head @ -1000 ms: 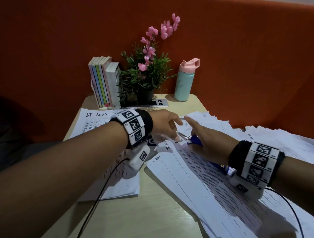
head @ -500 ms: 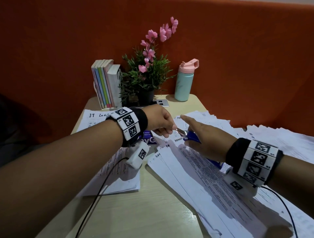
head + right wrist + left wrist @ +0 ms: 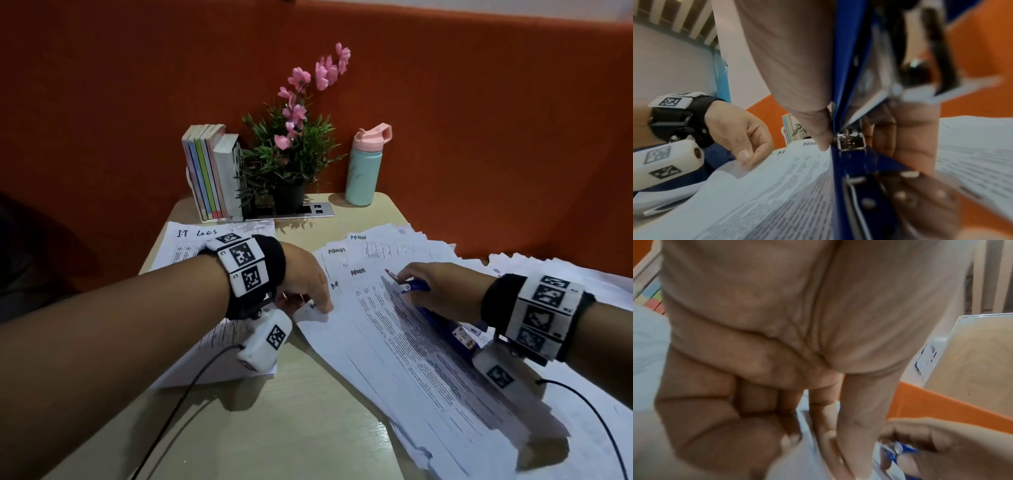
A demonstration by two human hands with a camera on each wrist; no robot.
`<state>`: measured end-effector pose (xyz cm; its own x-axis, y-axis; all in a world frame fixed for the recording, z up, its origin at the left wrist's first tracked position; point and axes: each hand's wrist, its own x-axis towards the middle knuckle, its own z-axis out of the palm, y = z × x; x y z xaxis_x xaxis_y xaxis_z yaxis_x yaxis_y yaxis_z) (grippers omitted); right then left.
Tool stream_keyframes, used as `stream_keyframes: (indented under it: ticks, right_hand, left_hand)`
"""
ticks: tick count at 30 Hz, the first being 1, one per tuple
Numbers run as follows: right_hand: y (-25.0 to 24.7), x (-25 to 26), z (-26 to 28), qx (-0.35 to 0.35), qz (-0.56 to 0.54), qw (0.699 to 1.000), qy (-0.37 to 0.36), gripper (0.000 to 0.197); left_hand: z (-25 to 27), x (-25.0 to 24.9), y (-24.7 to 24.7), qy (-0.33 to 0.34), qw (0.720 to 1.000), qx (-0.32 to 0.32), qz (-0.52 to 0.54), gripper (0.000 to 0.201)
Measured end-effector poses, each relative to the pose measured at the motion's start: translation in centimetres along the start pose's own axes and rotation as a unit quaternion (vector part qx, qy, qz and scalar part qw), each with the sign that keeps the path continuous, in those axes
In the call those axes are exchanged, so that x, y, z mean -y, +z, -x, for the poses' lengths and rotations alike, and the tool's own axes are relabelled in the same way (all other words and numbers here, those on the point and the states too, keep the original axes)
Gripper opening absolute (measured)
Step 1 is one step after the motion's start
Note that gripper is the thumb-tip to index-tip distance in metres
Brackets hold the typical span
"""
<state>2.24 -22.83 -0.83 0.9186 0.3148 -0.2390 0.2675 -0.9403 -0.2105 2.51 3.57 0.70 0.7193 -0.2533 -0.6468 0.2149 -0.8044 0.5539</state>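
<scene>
Left hand (image 3: 305, 279) pinches the 9 o'clock corner of the white printed paper stack (image 3: 387, 342). Right hand (image 3: 442, 289), at its 3 o'clock, fingers curled, grips the blue ring binder (image 3: 418, 286) at its metal clip, touching the stack.

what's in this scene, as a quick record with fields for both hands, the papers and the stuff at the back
left grip: hand pinches the edge of the printed sheets
right grip: hand holds the blue binder beside its metal clip
printed sheets: fanned out on the table, on both sides of the binder
back of table: upright books, potted plant with pink flowers, teal bottle with pink lid
far left: logs sheet, partly under the left forearm
</scene>
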Motion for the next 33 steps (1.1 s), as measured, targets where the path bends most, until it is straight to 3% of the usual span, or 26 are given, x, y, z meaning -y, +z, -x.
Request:
stream_keyframes:
  ticks: [3, 5, 8, 11, 17, 20, 23, 27, 33]
  right_hand:
    - [-0.1, 0.5, 0.2, 0.006, -0.019, 1.000, -0.011, 0.032]
    - [-0.4, 0.8, 0.5, 0.023, -0.027, 0.999, -0.024, 0.033]
    - [-0.6, 1.3, 0.9, 0.057, -0.030, 0.997, -0.043, 0.033]
    - [-0.4, 1.8, 1.2, 0.090, -0.038, 0.994, -0.056, 0.033]
    - [0.2, 2.1, 1.3, 0.079, -0.103, 0.989, -0.069, 0.034]
    - [-0.8, 1.9, 1.6, 0.039, -0.092, 0.988, -0.114, 0.038]
    - [-1.5, 2.4, 1.2, 0.036, 0.071, 0.977, -0.200, 0.044]
    - [-1.4, 3.4, 0.4, 0.075, 0.199, 0.938, -0.272, 0.047]
    - [-0.9, 3.7, -0.4, 0.096, 0.248, 0.914, -0.306, 0.047]
  left_hand:
    - [0.1, -0.8, 0.6, 0.015, 0.983, -0.058, -0.173, 0.019]
    - [0.6, -2.0, 0.0, 0.045, 0.948, -0.126, -0.290, 0.017]
    - [1.1, -3.6, -1.8, 0.095, 0.905, -0.192, -0.368, 0.017]
    - [0.0, -4.4, -3.0, 0.151, 0.875, -0.249, -0.387, 0.017]
    - [-1.7, -4.0, -2.9, 0.242, 0.855, -0.344, -0.304, 0.013]
    - [-0.9, -3.5, -2.0, 0.245, 0.869, -0.294, -0.315, 0.014]
    - [-0.5, -2.7, -0.4, 0.230, 0.890, -0.218, -0.327, 0.016]
    - [-1.1, -1.6, 1.1, 0.219, 0.897, -0.202, -0.326, 0.017]
    - [-2.1, -0.6, 2.4, 0.209, 0.889, -0.194, -0.359, 0.018]
